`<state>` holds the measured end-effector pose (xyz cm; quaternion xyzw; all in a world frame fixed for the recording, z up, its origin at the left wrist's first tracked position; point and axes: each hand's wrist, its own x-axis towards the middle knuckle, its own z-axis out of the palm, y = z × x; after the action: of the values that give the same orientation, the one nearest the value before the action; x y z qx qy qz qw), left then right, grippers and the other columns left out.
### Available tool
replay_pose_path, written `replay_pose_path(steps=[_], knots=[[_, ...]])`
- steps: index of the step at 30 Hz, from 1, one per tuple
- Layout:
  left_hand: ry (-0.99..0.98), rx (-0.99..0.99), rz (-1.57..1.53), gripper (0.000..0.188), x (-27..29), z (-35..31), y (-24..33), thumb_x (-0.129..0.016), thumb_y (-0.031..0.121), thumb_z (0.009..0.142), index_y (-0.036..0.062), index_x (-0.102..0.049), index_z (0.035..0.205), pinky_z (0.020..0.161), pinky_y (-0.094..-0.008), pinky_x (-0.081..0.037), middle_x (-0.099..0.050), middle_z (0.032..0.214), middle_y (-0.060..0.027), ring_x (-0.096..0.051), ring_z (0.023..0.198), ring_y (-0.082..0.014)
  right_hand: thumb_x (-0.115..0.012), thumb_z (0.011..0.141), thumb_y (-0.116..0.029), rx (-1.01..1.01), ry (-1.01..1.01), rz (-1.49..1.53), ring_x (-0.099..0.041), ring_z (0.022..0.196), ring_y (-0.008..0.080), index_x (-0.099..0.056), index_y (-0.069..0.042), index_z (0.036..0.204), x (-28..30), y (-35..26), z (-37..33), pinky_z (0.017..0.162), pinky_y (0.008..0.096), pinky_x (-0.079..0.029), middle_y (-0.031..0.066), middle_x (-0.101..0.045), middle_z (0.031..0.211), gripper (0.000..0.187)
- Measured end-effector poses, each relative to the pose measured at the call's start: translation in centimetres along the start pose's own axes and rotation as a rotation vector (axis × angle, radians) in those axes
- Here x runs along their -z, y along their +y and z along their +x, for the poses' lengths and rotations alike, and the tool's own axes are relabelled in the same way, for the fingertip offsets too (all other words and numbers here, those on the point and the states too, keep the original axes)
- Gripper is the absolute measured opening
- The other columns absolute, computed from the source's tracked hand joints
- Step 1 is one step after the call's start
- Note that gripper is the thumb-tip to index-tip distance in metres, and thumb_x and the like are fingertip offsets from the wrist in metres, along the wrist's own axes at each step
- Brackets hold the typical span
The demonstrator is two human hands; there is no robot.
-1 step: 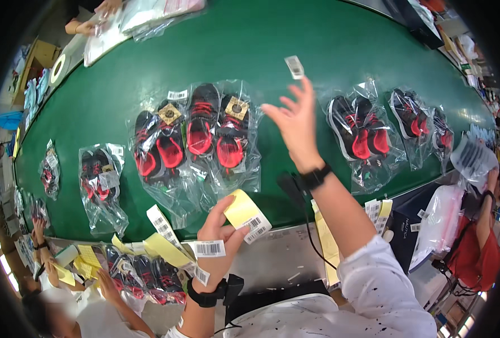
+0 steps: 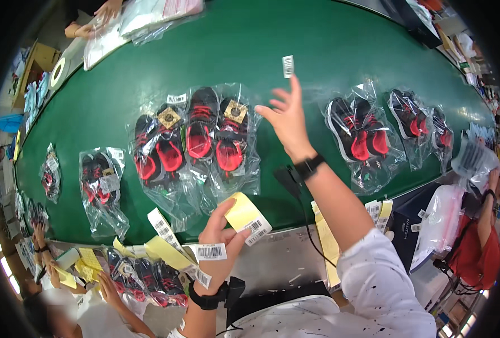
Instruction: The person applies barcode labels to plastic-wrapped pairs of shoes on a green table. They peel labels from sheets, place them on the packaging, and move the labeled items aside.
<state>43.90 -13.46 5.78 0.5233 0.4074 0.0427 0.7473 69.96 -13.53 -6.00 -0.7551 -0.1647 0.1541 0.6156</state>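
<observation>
Shifting a touch leftward since the earlier frame, the right hand (image 2: 291, 118) is bringing a small white barcode label (image 2: 288, 66) nearer the middle bundle of bagged shoes (image 2: 199, 143), and that label is standing straighter now. Going biggest first: a green table (image 2: 250, 45) is running under the bundle and well past it on both sides. Two black-and-red pairs are lying side by side in the bundle, in clear plastic. More right-side bagged pairs (image 2: 357, 132) and left-side bagged pairs (image 2: 101, 177) are flanking it.

Progress-wise, the bundle's left bag is already wearing an applied label (image 2: 177, 98) near its top, while its right bag isn't showing one up there, so that bundle is looking about half done. One of the left-side pairs is wearing a label too; the right-side ones aren't clearly showing any.

Just on the near side of the bundle, the left hand (image 2: 213, 234) is pinching a yellow-backed label strip (image 2: 241, 211) between thumb and fingers. Right of the bundle's upper part, the right hand is spreading its fingers wide, the loose label seemingly clinging to one fingertip.

As for writing, gold square tags (image 2: 236, 111) on the bundle's shoes are showing dark round prints, but no brand is coming through. Labels are carrying black barcodes, with print too tiny for reading.
</observation>
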Motion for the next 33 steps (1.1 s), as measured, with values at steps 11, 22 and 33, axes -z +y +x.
replay_pose_path(steps=[11, 22, 33], knots=[[0.039, 0.013, 0.004, 0.067, 0.7, 0.0, -1.2, -0.062, -0.013, 0.084, -0.0007, -0.036, 0.144, 0.08, -0.0262, -0.056, -0.049, 0.139, -0.0227, -0.068, 0.1, -0.0224, -0.073, 0.083, -0.003, -0.283, -0.02, 0.542, -0.059, 0.091, 0.0125, -0.06, -0.005, 0.106, 1.3, -0.4, 4.0, 0.086, 0.0278, -0.046, 0.0034, -0.064, 0.09, 0.026], [0.03, 0.012, -0.023, 0.065, -1.6, 0.6, -0.7, -0.063, -0.011, 0.085, 0.0, -0.037, 0.143, 0.081, -0.0264, -0.056, -0.051, 0.136, -0.0213, -0.067, 0.101, -0.0221, -0.074, 0.082, -0.007, -0.582, -0.028, 0.42, -0.06, 0.077, 0.0123, -0.065, -0.004, 0.085, -1.1, 2.3, 4.1, 0.068, 0.0292, -0.047, 0.0025, -0.064, 0.083, 0.01], [0.04, 0.009, -0.038, 0.064, -3.2, 0.0, -1.5, -0.062, -0.011, 0.087, -0.0006, -0.035, 0.144, 0.075, -0.0234, -0.056, -0.053, 0.134, -0.0211, -0.068, 0.098, -0.0202, -0.072, 0.084, -0.004, -0.714, -0.126, 0.545, -0.066, 0.073, 0.0179, -0.063, -0.002, 0.09, -0.9, 2.6, 4.9, 0.064, 0.0307, -0.052, 0.0081, -0.067, 0.086, 0.011]])
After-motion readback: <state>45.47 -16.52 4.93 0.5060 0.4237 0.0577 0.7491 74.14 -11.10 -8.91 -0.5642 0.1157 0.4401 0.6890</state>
